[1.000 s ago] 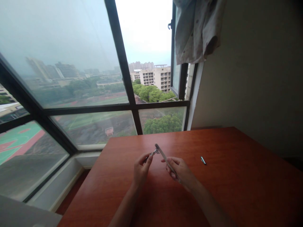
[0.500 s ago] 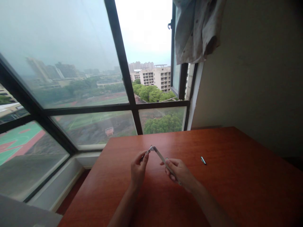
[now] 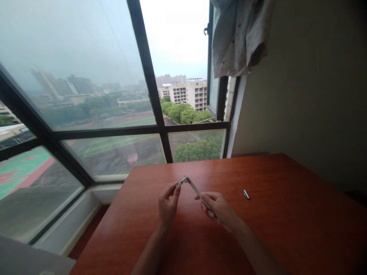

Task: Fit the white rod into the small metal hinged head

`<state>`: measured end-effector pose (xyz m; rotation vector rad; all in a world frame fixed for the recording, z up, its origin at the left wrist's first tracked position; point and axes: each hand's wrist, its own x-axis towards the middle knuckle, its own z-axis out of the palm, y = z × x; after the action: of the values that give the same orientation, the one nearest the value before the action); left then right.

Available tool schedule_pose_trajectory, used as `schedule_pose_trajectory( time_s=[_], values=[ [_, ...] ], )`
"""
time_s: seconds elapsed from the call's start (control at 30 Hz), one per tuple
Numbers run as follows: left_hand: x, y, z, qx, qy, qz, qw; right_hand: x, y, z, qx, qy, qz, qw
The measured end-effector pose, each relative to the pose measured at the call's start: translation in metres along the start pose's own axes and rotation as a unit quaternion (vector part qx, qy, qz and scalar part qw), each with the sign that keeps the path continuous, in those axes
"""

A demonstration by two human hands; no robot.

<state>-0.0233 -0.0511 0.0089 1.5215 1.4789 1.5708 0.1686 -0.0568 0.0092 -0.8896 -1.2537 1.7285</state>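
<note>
Close work above the bench (image 3: 281, 217)

Left hand (image 3: 168, 209) pinches a slim metal tool (image 3: 179, 184); right hand (image 3: 217, 206) grips a flat bar (image 3: 194, 188), ends seemingly touching. Likely step: lining them up; the next move probably calls for steady fingers

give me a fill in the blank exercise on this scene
1. The flat metal bar is held in the ____ hand.
2. The left hand pinches a slim metal piece between fingers and ____.
3. Only ____ small shiny piece lies apart from the hands on the wooden table.
4. A hanging cloth shows at the picture's ____ edge.

Missing words: right; thumb; one; top
</note>
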Motion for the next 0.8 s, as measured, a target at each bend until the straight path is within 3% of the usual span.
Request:
schedule_pose_trajectory(
  time_s=[0.3,0.43,0.53,0.67,0.8],
  values=[
    [0.0,0.006,0.005,-0.059,-0.066,-0.041,0.995,0.003,0.002,-0.001,-0.01,0.038,-0.016,0.999],
    [0.003,-0.001,0.003,-0.07,-0.039,-0.074,0.994,0.005,0.004,0.0,-0.092,0.074,-0.052,0.992],
    [0.006,-0.01,0.001,-0.109,-0.037,-0.102,0.988,0.004,0.004,0.0,-0.205,0.113,-0.123,0.965],
    [0.007,-0.016,0.005,-0.236,-0.079,-0.155,0.956,0.003,-0.001,-0.001,-0.304,0.138,-0.202,0.921],
    [0.004,-0.011,0.011,-0.347,-0.133,-0.231,0.899,0.002,-0.003,-0.005,-0.32,0.147,-0.228,0.907]
  ],
)
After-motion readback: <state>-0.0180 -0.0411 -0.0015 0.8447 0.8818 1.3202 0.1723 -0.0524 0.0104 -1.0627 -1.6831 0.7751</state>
